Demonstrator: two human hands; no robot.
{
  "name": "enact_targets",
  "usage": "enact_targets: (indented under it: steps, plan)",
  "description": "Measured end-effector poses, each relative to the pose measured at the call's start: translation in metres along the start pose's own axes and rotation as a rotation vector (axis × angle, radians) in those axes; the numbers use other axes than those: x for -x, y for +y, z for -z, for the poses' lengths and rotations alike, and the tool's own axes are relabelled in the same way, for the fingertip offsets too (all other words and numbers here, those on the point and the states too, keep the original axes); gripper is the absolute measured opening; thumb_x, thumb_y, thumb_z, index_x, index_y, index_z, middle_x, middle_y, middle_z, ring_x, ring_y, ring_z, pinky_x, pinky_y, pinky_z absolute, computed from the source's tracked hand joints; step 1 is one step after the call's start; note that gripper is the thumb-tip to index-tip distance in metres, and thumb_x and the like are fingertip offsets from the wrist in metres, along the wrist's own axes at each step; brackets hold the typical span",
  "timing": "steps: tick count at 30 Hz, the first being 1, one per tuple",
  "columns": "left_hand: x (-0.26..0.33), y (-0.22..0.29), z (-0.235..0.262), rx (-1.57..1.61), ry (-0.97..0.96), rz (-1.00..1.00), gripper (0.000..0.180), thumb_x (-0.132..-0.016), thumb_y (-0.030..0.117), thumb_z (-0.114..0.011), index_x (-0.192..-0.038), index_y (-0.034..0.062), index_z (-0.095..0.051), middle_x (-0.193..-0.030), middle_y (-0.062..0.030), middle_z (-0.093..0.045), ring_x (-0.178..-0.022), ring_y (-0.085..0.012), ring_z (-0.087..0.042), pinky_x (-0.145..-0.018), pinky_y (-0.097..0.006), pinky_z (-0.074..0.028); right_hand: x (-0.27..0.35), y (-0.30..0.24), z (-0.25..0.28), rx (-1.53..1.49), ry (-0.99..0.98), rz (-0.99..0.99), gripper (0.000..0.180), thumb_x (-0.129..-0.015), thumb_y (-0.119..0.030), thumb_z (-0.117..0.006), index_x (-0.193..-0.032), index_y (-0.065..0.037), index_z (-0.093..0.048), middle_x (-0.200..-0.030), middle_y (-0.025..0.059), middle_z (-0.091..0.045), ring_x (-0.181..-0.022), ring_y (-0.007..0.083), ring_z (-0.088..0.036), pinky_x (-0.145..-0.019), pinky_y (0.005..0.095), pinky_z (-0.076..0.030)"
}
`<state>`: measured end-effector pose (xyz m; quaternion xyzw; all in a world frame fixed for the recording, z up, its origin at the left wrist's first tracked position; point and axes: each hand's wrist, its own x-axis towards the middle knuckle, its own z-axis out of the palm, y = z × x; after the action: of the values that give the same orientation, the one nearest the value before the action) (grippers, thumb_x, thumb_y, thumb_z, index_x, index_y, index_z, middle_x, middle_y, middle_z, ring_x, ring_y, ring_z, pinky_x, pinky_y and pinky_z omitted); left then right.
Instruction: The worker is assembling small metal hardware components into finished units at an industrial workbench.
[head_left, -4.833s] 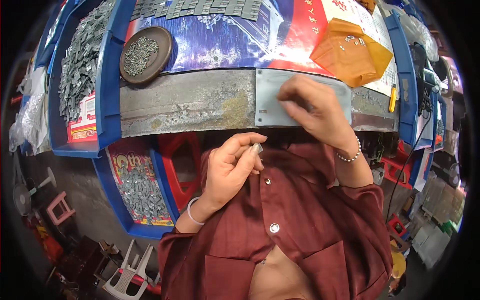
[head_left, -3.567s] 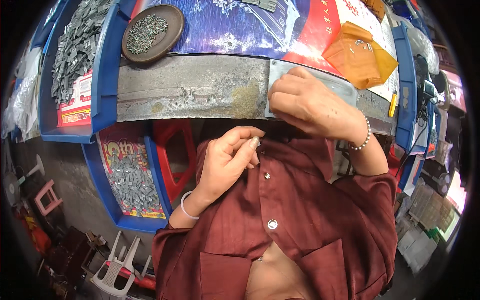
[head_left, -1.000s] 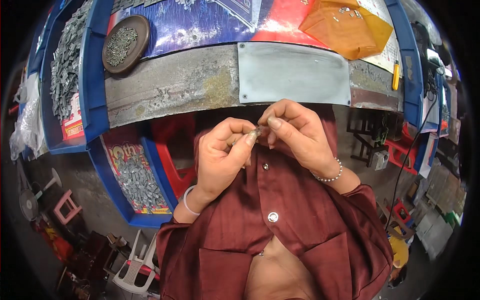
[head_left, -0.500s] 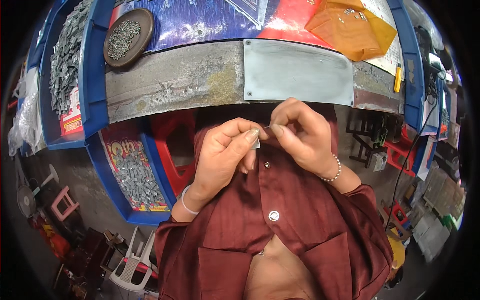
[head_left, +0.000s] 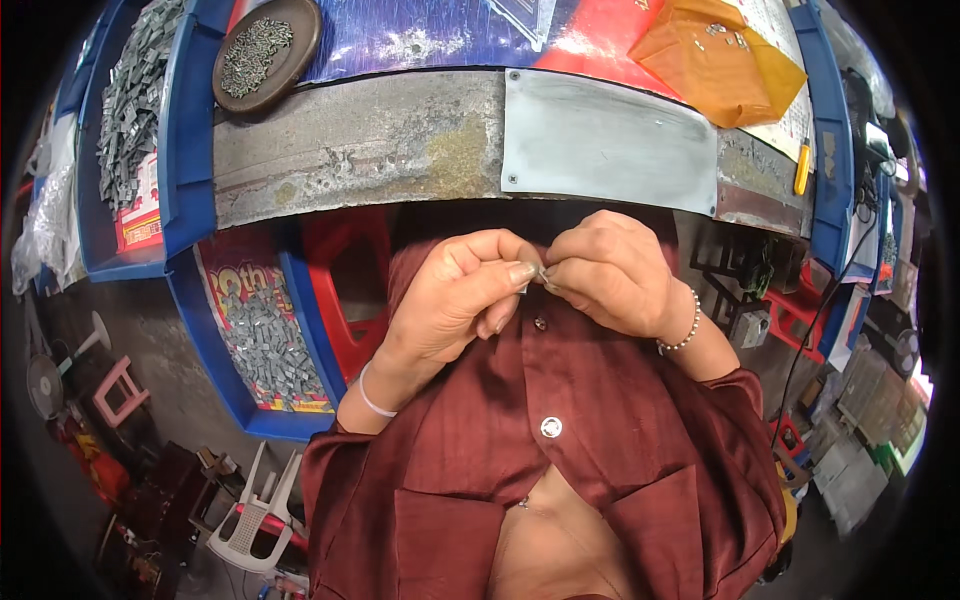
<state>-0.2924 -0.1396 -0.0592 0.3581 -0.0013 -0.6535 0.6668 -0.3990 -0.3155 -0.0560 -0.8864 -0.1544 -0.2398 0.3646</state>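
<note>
My left hand (head_left: 450,290) pinches a small flat grey piece (head_left: 523,290) between thumb and fingers, just below the bench's front edge. Most of that piece is covered by the fingertips. My right hand (head_left: 615,270) is closed too, its thumb and forefinger meeting the left fingertips at a tiny metal pin (head_left: 543,272). Similar grey pieces (head_left: 135,110) fill a blue bin (head_left: 190,150) on the left, and more grey pieces (head_left: 265,345) lie in a lower blue bin (head_left: 305,320). A round brown dish (head_left: 303,60) on the bench holds many small metal pins (head_left: 256,57).
A pale plate (head_left: 610,140) is fixed with screws to the worn bench edge (head_left: 360,150). Behind it lies an orange sheet (head_left: 700,80) with a few small bits. A yellow-handled tool (head_left: 802,168) rests at right. Red stools (head_left: 350,280) stand underneath.
My right hand has turned and closed in, so its fingertips now touch the left ones at the piece. The view has shifted slightly.
</note>
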Motion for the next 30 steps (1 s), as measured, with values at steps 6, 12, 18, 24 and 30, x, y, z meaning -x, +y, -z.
enact_targets:
  steps: [6,12,18,24,30]
  plan:
    - [0.000,0.000,-0.008,-0.128,0.129,-0.141,0.011,-0.093,0.008,-0.054,-0.096,-0.0005,-0.059,-0.058,0.0025,-0.052,-0.046,-0.0021,-0.042,-0.042,-0.017,-0.032,0.001,-0.013,0.004,-0.457,0.080,-0.540,0.013,-0.088,-0.003,-0.060,-0.098,0.004,-0.056,-0.094,0.0125,-0.059,-0.075,0.0164,-0.058,-0.062,0.0259,-0.048]
    - [-0.001,-0.001,-0.012,-0.288,0.247,-0.225,0.009,-0.093,0.006,-0.054,-0.096,-0.0007,-0.059,-0.059,0.0040,-0.053,-0.049,-0.0005,-0.045,-0.044,-0.016,-0.034,0.000,-0.022,-0.002,-0.886,0.156,-0.965,0.013,-0.091,-0.007,-0.061,-0.097,0.003,-0.056,-0.084,0.0014,-0.056,-0.071,0.0029,-0.051,-0.060,0.0183,-0.044]
    - [-0.001,-0.002,-0.016,-0.539,0.290,-0.310,0.005,-0.090,0.004,-0.057,-0.093,-0.0002,-0.060,-0.059,0.0056,-0.053,-0.052,0.0011,-0.046,-0.046,-0.016,-0.034,0.000,-0.022,-0.006,-0.943,0.163,-1.006,0.011,-0.091,-0.007,-0.061,-0.095,0.002,-0.056,-0.085,0.0012,-0.056,-0.075,0.0043,-0.053,-0.062,0.0199,-0.045]
    - [0.000,-0.005,-0.013,-0.672,0.285,-0.312,0.005,-0.088,0.003,-0.060,-0.091,0.0001,-0.061,-0.058,0.0030,-0.057,-0.053,0.0001,-0.048,-0.048,-0.019,-0.037,-0.003,-0.012,0.004,-0.471,-0.005,-0.578,0.019,-0.081,0.001,-0.065,-0.099,0.002,-0.061,-0.087,0.0105,-0.061,-0.075,0.0205,-0.062,-0.065,0.0286,-0.049]
    - [0.000,-0.006,-0.012,-0.736,0.272,-0.372,0.007,-0.088,0.004,-0.061,-0.093,-0.0006,-0.061,-0.059,0.0020,-0.059,-0.055,-0.0002,-0.050,-0.049,-0.019,-0.038,-0.011,-0.015,0.006,-0.292,-0.069,-0.449,0.023,-0.076,0.005,-0.066,-0.099,0.001,-0.062,-0.085,0.0111,-0.062,-0.075,0.0265,-0.062,-0.064,0.0319,-0.050]
